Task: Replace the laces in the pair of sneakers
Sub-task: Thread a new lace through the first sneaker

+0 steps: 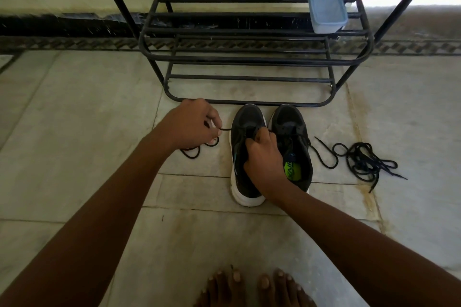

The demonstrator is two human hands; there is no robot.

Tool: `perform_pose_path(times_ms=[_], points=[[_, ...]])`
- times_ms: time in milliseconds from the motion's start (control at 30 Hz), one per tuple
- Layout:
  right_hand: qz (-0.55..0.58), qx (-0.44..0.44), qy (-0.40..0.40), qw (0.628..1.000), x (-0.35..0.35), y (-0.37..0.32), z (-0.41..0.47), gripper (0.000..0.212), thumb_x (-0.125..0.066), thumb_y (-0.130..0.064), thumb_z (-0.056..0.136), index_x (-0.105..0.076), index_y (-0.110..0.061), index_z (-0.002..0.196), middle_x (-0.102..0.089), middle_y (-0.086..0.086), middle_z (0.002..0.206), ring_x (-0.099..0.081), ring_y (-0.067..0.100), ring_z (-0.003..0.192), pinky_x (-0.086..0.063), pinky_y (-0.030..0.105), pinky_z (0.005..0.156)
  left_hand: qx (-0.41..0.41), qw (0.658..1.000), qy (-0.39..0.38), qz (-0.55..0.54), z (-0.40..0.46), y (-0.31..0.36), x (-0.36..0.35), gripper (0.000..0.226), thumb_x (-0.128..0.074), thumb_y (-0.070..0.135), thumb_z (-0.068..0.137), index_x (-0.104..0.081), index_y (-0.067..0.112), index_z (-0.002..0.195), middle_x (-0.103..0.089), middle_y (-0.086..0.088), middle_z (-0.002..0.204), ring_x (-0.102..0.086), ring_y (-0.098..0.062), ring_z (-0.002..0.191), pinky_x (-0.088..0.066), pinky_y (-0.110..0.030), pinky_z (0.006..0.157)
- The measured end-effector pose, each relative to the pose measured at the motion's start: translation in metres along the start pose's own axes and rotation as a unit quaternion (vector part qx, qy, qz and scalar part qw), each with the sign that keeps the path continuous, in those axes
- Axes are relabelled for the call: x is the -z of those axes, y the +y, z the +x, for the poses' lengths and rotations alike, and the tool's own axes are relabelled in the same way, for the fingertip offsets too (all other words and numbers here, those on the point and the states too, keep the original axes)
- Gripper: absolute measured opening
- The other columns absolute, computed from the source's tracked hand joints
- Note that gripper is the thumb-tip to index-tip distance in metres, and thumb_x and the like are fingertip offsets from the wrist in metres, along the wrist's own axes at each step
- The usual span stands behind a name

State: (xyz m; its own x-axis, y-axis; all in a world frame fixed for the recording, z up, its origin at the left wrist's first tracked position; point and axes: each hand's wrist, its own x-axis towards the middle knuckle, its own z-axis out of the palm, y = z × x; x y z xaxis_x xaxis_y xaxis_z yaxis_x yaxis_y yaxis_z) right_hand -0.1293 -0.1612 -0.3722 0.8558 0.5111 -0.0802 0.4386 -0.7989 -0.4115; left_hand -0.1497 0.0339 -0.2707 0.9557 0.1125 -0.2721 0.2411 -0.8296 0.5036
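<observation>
Home entryway, likely. Evidence: black tubular metal shoe rack (249,57) against pale wall, pale stone-tile floor (74,119) with patterned border strip, bare feet (254,286), translucent blue lidded plastic container (328,12) on rack shelf.
</observation>
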Motion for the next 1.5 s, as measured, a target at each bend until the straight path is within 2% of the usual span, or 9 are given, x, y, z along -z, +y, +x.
perform_pose_path(times_ms=[267,367,500,667,767,1033,1133,1267,1500], points=[[0.218,-0.003,0.071,0.973,0.027,-0.009,0.013,0.038,-0.063,-0.014,0.065,-0.059,-0.018,0.103,-0.048,0.001,0.113,-0.044,0.021,0.111,-0.044,0.045,0.096,0.03,0.999,0.037,0.0,-0.019,0.001,-0.003,0.008,-0.068,0.029,0.088,-0.072,0.035,0.086,-0.072,0.015,0.07,-0.07,-0.004,0.08,-0.053,-0.048,0.094],[0.289,0.094,-0.029,0.952,0.038,-0.014,0.027,0.044,-0.062,-0.006,0.07,-0.05,-0.022,0.109,-0.055,-0.006,0.113,-0.053,0.015,0.114,-0.049,0.052,0.098,-0.008,0.992,0.042,-0.118,-0.027,0.002,0.0,0.009,-0.072,0.02,0.09,-0.075,0.029,0.09,-0.074,0.007,0.072,-0.073,-0.008,0.073,-0.061,-0.04,0.081],[0.424,0.069,-0.105,0.897,0.045,-0.01,0.037,0.03,-0.069,0.002,0.083,-0.053,-0.009,0.106,-0.07,0.004,0.089,-0.073,0.021,0.093,-0.059,0.048,0.09,0.009,0.983,0.075,-0.17,-0.035,-0.011,-0.001,0.008,-0.069,0.016,0.095,-0.074,0.02,0.099,-0.075,0.0,0.074,-0.073,-0.013,0.07,-0.062,-0.03,0.07],[0.491,0.078,-0.056,0.866,0.061,0.003,0.037,0.019,-0.06,0.011,0.087,-0.056,0.005,0.105,-0.068,0.02,0.078,-0.066,0.025,0.07,-0.052,0.029,0.067,0.066,0.977,-0.019,-0.203,-0.046,-0.034,-0.015,0.014,-0.064,0.009,0.098,-0.072,0.016,0.106,-0.074,-0.012,0.078,-0.068,-0.012,0.061,-0.056,-0.023,0.061],[0.526,0.06,-0.027,0.848,0.063,0.011,0.038,0.016,-0.056,0.014,0.089,-0.059,0.008,0.104,-0.068,0.014,0.076,-0.058,0.025,0.066,-0.045,0.033,0.06,0.074,0.98,-0.061,-0.174,-0.053,-0.05,-0.024,0.017,-0.058,0.008,0.101,-0.073,0.016,0.107,-0.074,-0.008,0.079,-0.067,-0.017,0.063,-0.057,-0.029,0.064],[0.499,-0.01,0.048,0.865,0.059,0.03,0.045,0.01,-0.063,0.002,0.09,-0.066,0.0,0.099,-0.067,0.022,0.089,-0.066,0.022,0.076,-0.054,0.028,0.067,0.143,0.986,-0.009,-0.09,-0.061,-0.075,-0.047,0.019,-0.059,0.015,0.101,-0.074,0.018,0.091,-0.072,0.001,0.067,-0.06,0.002,0.053,-0.044,-0.026,0.061],[0.407,-0.017,0.067,0.911,0.051,0.035,0.044,0.011,-0.066,-0.005,0.091,-0.069,-0.012,0.098,-0.072,0.002,0.092,-0.07,0.012,0.088,-0.059,0.029,0.081,0.126,0.975,0.027,-0.183,-0.065,-0.058,-0.047,0.011,-0.056,0.019,0.104,-0.064,0.027,0.105,-0.073,-0.005,0.068,-0.056,-0.009,0.047,-0.045,-0.027,0.052],[0.354,-0.034,0.129,0.926,0.056,0.05,0.04,0.012,-0.064,-0.007,0.09,-0.069,-0.016,0.097,-0.071,-0.004,0.09,-0.067,0.005,0.083,-0.055,0.016,0.075,0.061,0.943,0.044,-0.326,-0.059,-0.022,-0.042,0.003,-0.056,0.016,0.104,-0.057,0.014,0.103,-0.074,-0.015,0.077,-0.059,-0.026,0.049,-0.043,-0.028,0.045],[0.266,-0.117,0.182,0.939,0.063,0.103,0.03,0.016,-0.058,-0.002,0.087,-0.069,-0.012,0.093,-0.069,-0.002,0.091,-0.064,0.009,0.085,-0.051,0.021,0.077,-0.023,0.913,-0.001,-0.407,-0.042,0.015,-0.051,0.03,-0.044,-0.003,0.105,-0.066,0.002,0.124,-0.076,-0.012,0.109,-0.075,-0.028,0.094,-0.059,-0.029,0.079]])
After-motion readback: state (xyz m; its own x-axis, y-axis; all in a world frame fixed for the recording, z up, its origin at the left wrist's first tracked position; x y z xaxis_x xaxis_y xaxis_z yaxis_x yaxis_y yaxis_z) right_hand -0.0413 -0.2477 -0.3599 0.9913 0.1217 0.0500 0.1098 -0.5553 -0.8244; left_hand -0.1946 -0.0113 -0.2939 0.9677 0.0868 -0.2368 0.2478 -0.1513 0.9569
